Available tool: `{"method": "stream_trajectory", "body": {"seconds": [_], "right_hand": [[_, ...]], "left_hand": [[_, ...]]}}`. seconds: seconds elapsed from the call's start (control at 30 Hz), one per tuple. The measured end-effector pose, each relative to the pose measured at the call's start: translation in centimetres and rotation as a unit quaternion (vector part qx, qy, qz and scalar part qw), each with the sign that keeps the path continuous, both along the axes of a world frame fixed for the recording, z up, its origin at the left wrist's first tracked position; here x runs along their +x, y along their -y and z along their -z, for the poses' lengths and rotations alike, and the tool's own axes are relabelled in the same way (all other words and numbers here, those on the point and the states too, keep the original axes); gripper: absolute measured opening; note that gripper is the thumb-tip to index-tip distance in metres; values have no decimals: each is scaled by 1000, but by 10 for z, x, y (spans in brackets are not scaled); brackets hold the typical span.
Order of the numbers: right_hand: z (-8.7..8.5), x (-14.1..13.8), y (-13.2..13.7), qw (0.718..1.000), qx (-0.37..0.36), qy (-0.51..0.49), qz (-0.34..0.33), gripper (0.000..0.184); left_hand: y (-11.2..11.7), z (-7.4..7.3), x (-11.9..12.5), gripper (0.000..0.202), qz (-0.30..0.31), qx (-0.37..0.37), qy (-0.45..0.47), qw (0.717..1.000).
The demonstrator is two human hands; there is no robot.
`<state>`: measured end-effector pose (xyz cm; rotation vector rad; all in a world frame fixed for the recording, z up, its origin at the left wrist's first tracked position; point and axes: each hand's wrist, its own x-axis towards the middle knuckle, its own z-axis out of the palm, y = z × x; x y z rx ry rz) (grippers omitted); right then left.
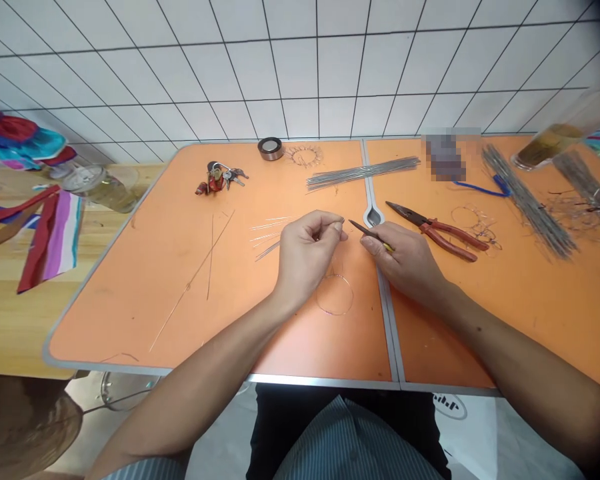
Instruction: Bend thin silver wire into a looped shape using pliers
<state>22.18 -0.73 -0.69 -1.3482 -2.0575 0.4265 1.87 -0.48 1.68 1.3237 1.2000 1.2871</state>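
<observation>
Striped shirt cloth (350,443) fills the bottom edge, and past it the orange surface (300,353) carries the work. The left hand (305,250) has its fingertips pinched together, on something too fine to make out; the right hand (405,257) is closed around a slim pointed tool (363,229), dark-tipped with some yellow. Its tip stands just beside the left fingers, so a slip could well prick them. A hard tug might pull the wire ring (335,315) out of round, thin as it is, and a dragging wrist could snag the loose wires (267,239) by the left hand. That ring shows just below the left hand, hair-thin, nearly circular, purplish along its lower edge; whether it hangs or lies flat, I cannot tell.
</observation>
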Motion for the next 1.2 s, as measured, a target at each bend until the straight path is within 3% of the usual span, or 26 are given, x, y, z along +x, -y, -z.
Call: {"method": "stream_trajectory", "body": {"seconds": [0.4,0.93,1.2], "right_hand": [[4,3,-1,999,47,-4,-15,28],[1,2,2,1000,16,3,-13,27],[2,2,-3,999,-14,-36,-28,37]], "left_hand": [[2,1,0,11,8,17,-13,1000],[-1,1,2,10,32,-26,21,999],[-4,6,-1,15,94,-81,79,989]]}}
